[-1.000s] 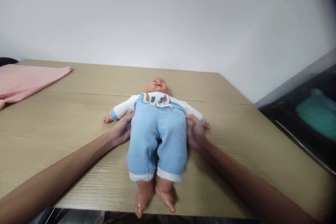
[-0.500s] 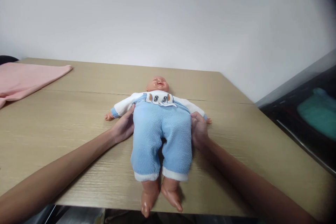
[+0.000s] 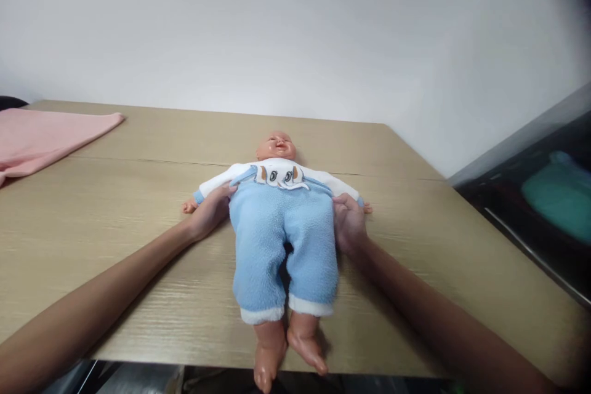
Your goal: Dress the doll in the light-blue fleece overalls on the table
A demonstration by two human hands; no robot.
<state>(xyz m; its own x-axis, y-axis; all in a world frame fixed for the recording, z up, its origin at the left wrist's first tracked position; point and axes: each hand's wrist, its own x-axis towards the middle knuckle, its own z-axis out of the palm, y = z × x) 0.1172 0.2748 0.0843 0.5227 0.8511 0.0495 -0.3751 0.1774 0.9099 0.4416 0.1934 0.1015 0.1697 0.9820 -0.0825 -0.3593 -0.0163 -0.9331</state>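
- Grasping, with the left hand [image 3: 213, 209], the upper side edge of the soft, nubby light-blue fleece overalls [image 3: 285, 228], thumb on top.
- Grasping likewise, with the right hand [image 3: 349, 220], the opposite side edge, fingertips partly hidden behind the cloth.
- Between both hands, face up on the pale, wood-grained counter [image 3: 138, 191]: a smooth, glossy plastic baby doll [image 3: 276, 145], head toward the far side, toes over the near edge.
- Above the overalls, a white long-sleeved top [image 3: 219, 183] with blue cuffs; at the chest, a flat white animal-face patch [image 3: 281, 176] with brown ears.
- Counted: two hands, one doll, two bare feet, two fluffy white leg cuffs, two dark eyes on the patch, one cloth.
- Well apart, toward the far left, a flat, smooth pink cloth [image 3: 44, 138].
- Across the counter, one thin straight seam, partly covered by the doll.
- Behind, close along the far edge, a plain white wall [image 3: 258, 31].
- Off to the right, a blurred teal bundle [image 3: 561, 197] amid black surfaces, too unclear to name.
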